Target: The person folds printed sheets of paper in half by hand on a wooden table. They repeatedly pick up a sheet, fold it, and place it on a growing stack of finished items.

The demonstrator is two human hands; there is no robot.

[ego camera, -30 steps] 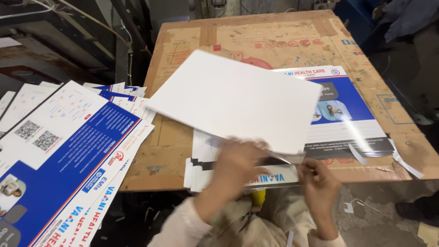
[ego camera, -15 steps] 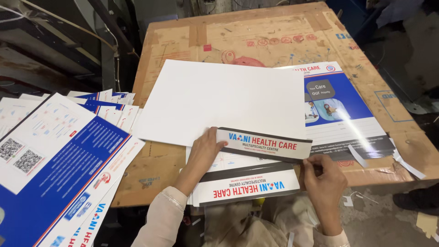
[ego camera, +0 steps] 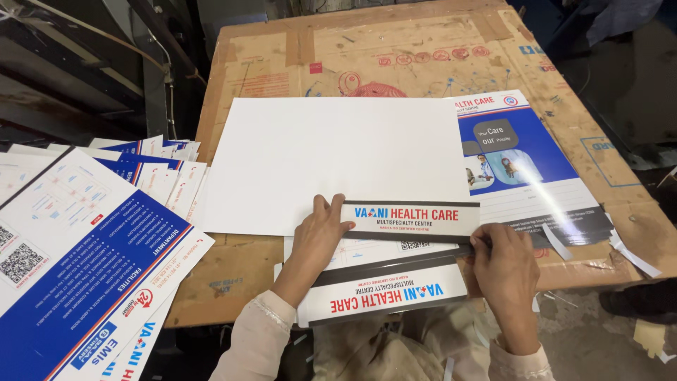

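Observation:
A large white sheet (ego camera: 338, 159) lies blank side up on a stack of glossy blue-and-white printed sheets (ego camera: 525, 166). Its near edge is folded up into a narrow printed flap (ego camera: 409, 220) with grey borders. My left hand (ego camera: 319, 233) presses flat on the flap's left end. My right hand (ego camera: 502, 264) pinches the flap's right end at the fold. Beneath, closer to me, another printed strip of the stack (ego camera: 384, 293) shows upside down.
The stack rests on a cardboard-covered table (ego camera: 395, 49). A fanned pile of blue-and-white printed sheets (ego camera: 84, 261) lies to the left, overhanging the table edge. Paper trimmings (ego camera: 631, 254) hang at the right near edge. Dark metal machinery stands at the far left.
The white sheet, held tilted in the air a second ago, now lies flat on the stack. Its near edge has been folded up and both hands have settled on the flap's ends.

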